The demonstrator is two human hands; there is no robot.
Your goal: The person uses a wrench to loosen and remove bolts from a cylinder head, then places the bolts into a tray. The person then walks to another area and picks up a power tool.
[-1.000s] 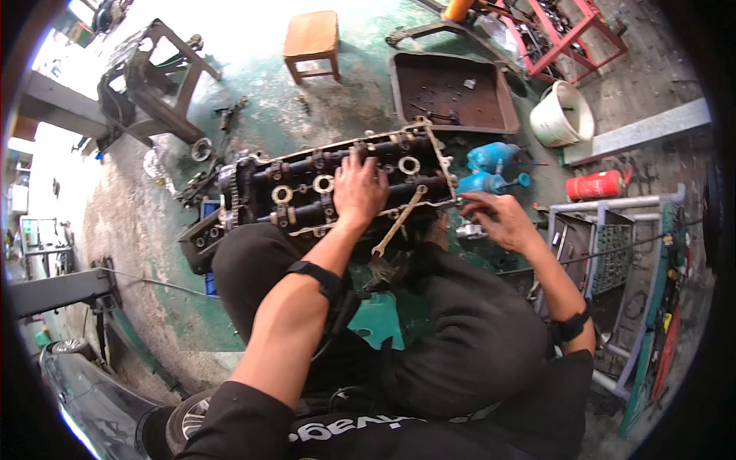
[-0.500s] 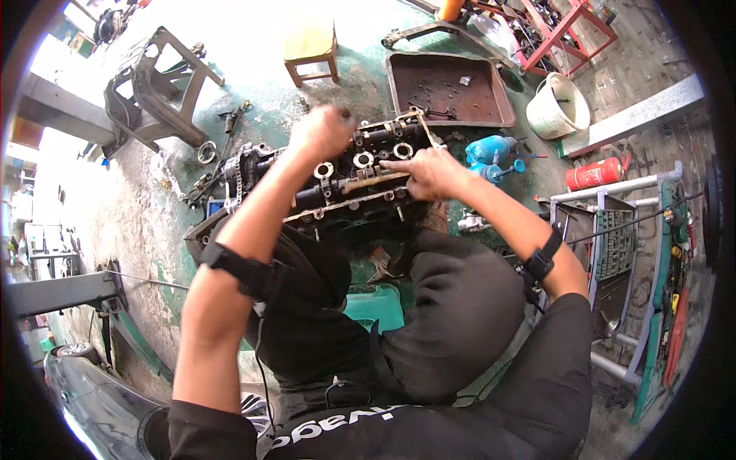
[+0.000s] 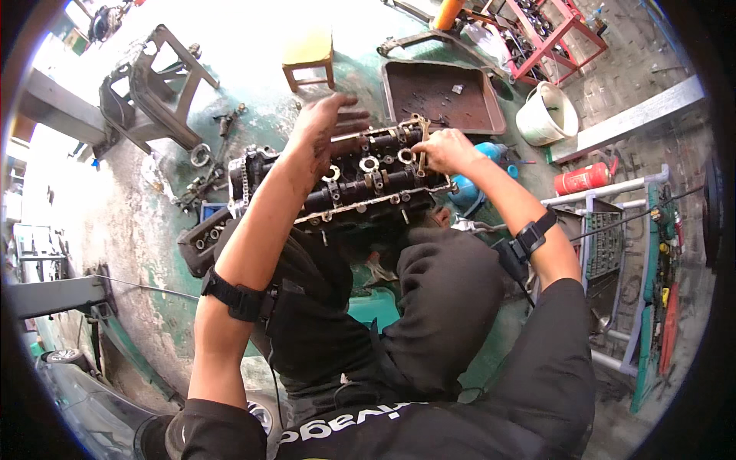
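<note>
In front of my knees lies a cylinder head [image 3: 353,201] with two dark camshafts [image 3: 330,201] and a timing chain [image 3: 245,184] at its left end. My left hand [image 3: 322,130] is over its far side, fingers spread and nothing held. At the right end, my right hand [image 3: 448,150] is closed around a worn metal wrench [image 3: 422,162], which points away from me across the cylinder head. Its far end is near the head's far right corner. I cannot tell whether the wrench sits on a bolt.
A brown drip tray [image 3: 479,103] lies beyond the cylinder head, with a white bucket [image 3: 537,123] to its right. Blue bottles [image 3: 465,192] stand right of my right hand. Further right are a red fire extinguisher [image 3: 583,179] and a metal rack [image 3: 606,253]. A wooden stool [image 3: 308,54] stands far ahead.
My left hand has gone from a fist to spread fingers. My right hand has moved right, and the wrench has turned from lying lengthwise to crosswise at the right end.
</note>
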